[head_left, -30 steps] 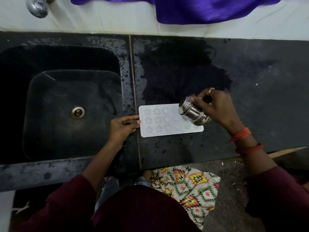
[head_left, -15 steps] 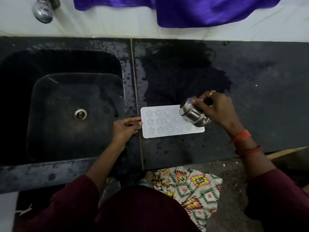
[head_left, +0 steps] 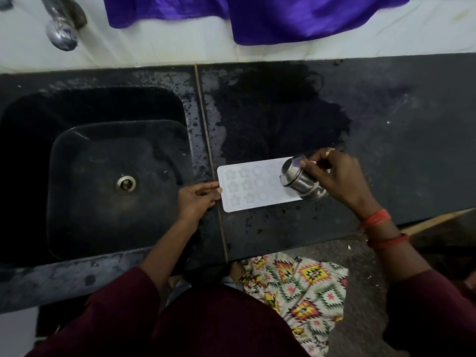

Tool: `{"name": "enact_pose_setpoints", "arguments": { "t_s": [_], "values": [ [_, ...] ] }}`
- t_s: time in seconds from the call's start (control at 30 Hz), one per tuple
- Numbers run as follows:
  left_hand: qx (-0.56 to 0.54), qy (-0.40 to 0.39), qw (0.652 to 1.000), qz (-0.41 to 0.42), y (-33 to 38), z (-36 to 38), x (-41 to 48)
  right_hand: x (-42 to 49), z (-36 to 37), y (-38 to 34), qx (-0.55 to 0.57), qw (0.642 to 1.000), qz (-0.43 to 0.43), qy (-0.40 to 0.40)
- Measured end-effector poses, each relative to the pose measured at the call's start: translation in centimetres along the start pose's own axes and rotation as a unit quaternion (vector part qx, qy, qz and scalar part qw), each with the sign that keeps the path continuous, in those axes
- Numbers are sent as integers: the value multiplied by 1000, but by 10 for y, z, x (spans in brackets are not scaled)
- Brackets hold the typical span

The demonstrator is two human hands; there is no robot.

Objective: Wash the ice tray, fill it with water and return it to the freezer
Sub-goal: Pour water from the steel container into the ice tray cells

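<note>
The white ice tray (head_left: pixel 253 185) lies flat on the dark surface (head_left: pixel 386 150), just right of the sink (head_left: pixel 116 176). Left hand (head_left: pixel 198 199): fingers nearly straight, tips touching the tray's left edge. Right hand (head_left: pixel 337 176): fingers curled round a steel cup (head_left: pixel 301 180) tilted over the tray's right end.

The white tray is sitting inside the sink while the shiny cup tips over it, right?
Not quite. The tray is not inside the sink; it lies on the counter just right of it, as the head view shows. The cup, held in the right hand, does tip over the tray.
</note>
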State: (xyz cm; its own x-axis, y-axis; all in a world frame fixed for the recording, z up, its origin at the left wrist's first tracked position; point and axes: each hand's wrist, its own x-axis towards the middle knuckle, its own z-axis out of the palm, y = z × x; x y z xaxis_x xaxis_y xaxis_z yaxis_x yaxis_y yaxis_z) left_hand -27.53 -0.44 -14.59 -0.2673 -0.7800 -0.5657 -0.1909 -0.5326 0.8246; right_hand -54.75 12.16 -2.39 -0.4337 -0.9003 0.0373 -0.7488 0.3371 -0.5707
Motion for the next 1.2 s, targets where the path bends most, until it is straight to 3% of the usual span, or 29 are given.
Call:
{"name": "enact_pose_setpoints", "arguments": {
  "t_s": [1.2],
  "values": [
    [-4, -16, 1000, -4, -4, -3, 5, -1, 0, -12, -31, 1000, -4, -4]
  ]
}}
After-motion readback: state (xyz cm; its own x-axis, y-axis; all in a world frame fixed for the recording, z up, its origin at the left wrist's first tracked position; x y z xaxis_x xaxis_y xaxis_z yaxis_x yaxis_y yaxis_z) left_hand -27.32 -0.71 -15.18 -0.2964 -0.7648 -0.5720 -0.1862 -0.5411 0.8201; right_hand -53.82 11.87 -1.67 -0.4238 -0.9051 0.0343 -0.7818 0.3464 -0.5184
